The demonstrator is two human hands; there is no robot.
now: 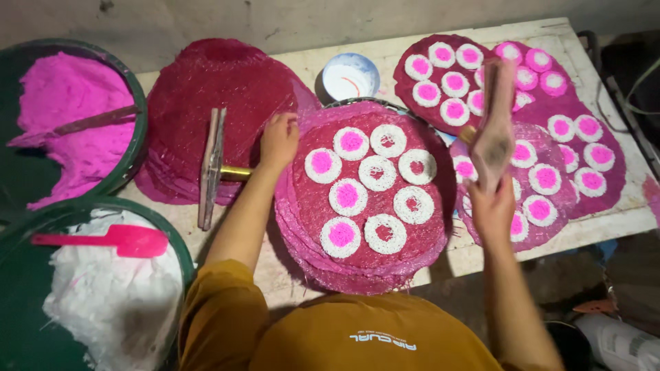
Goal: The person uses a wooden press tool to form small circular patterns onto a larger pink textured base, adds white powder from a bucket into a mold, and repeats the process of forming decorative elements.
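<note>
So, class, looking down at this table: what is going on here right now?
A person in a mustard shirt works over a stack of round pink mesh mats. The top mat carries nine white noodle-like rings; five have pink centres, four do not. The left hand rests at the mat's edge, the right hand holds a pink-stained press tool above. Finished mats lie to the right; tubs of pink dough and white dough sit left.

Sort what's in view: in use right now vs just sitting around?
In use: left hand on round pink woven mat of white noodle rings; right hand gripping pink-stained dough press.

Idle: green tub of pink dough, green tub of white dough, blue-white bowl.
</note>
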